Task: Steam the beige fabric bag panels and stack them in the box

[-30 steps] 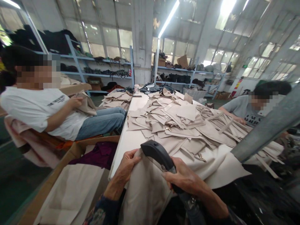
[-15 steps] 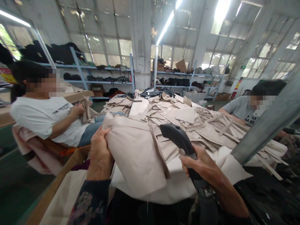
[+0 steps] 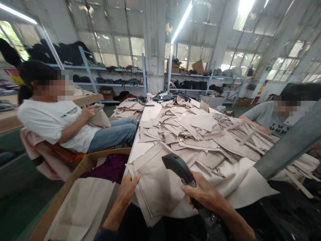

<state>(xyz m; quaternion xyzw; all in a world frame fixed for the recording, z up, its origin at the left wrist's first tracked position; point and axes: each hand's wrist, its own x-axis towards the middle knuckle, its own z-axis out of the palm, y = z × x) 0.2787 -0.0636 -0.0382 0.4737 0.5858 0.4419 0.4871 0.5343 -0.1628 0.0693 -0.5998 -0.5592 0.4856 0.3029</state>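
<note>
My left hand (image 3: 128, 188) pinches the left edge of a beige fabric panel (image 3: 157, 184), which lies over the near edge of the white-covered table. In my right hand (image 3: 200, 190) is a black curved tool (image 3: 177, 164) with a thick black hose-like lower part. Its rounded head hangs over the panel's upper right; whether it touches the fabric I cannot tell. Just beyond lies a heap of beige pieces (image 3: 185, 124), some with small metal clips.
A cardboard box (image 3: 72, 174) with beige and purple cloth stands at the left. One seated person (image 3: 52, 117) holds beige fabric; another person (image 3: 265, 113) is at the right. A slanted metal post (image 3: 283, 144) crosses the right side.
The beige panel, held up before, now rests lower on the table edge, turned. My left hand has moved down and right; the black tool has moved down and slightly left.
</note>
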